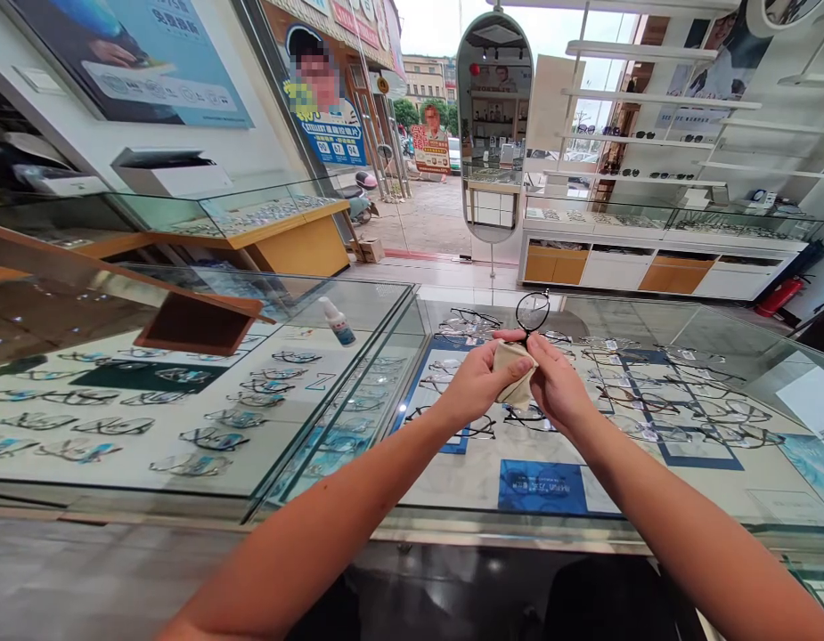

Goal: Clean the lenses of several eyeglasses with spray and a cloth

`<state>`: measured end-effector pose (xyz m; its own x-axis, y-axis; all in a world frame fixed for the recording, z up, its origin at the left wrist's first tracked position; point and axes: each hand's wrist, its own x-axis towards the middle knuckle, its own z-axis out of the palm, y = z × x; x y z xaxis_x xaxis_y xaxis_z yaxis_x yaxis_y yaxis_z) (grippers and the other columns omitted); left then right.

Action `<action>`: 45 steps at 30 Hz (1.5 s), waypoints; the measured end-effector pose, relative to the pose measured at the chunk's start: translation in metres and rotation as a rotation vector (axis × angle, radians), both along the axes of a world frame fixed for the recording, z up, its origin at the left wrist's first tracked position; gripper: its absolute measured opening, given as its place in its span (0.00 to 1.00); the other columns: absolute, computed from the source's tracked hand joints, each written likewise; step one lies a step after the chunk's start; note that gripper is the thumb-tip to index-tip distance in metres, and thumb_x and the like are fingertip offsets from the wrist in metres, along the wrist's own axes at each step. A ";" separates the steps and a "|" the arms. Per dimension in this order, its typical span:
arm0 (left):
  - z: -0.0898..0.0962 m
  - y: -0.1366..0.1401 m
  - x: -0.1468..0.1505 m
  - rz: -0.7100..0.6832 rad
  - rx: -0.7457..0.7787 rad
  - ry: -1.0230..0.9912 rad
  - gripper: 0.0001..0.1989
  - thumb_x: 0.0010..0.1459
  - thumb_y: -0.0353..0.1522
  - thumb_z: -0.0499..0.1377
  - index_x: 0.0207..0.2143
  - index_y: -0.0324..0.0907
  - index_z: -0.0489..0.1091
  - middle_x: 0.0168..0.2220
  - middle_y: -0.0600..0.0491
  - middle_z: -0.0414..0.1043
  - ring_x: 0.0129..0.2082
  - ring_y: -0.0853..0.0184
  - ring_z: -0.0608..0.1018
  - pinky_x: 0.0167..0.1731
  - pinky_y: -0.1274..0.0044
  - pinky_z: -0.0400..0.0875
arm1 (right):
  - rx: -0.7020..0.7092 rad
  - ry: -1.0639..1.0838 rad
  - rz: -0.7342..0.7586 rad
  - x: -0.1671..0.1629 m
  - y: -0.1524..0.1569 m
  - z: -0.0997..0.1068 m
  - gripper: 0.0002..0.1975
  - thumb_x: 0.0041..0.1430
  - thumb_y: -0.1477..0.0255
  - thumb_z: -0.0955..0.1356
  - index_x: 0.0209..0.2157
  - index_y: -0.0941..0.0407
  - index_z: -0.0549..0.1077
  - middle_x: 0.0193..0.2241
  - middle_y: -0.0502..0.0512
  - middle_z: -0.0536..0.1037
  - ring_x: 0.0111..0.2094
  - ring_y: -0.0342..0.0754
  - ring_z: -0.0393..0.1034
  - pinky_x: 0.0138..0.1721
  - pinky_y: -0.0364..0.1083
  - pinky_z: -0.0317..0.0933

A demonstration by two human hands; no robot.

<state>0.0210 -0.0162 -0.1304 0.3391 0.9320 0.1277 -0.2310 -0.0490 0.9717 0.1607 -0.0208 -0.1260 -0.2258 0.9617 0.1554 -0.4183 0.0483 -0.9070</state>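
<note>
Both my hands meet above the glass display case, around a pair of black-rimmed eyeglasses [533, 312] held with one round lens pointing up. My left hand [478, 378] is closed on a beige cloth [515, 372], its thumb pressing the cloth near the frame. My right hand [557, 378] pinches the eyeglasses from the right side, fingers against the cloth. The lower part of the eyeglasses is hidden behind the fingers and cloth. To the left, a white spray bottle [338, 322] with a blue label stands on the glass top.
Rows of eyeglasses [215, 438] lie inside the glass case [412, 525] under my arms. A brown-framed tilted mirror [198, 322] stands at left. An oval mirror [494, 125] and white shelves [658, 98] are farther back. A red fire extinguisher [780, 296] stands at right.
</note>
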 end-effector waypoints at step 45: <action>0.004 -0.007 -0.003 0.079 0.199 0.062 0.33 0.55 0.58 0.68 0.43 0.36 0.80 0.31 0.51 0.75 0.30 0.68 0.72 0.32 0.76 0.69 | 0.054 -0.078 0.044 0.006 -0.005 0.006 0.21 0.56 0.47 0.75 0.38 0.51 0.83 0.52 0.54 0.85 0.41 0.50 0.76 0.40 0.48 0.69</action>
<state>0.0180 -0.0230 -0.1265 0.2789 0.9144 0.2933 -0.1590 -0.2572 0.9532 0.1666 -0.0257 -0.1201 -0.2810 0.9412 0.1873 -0.3496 0.0814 -0.9334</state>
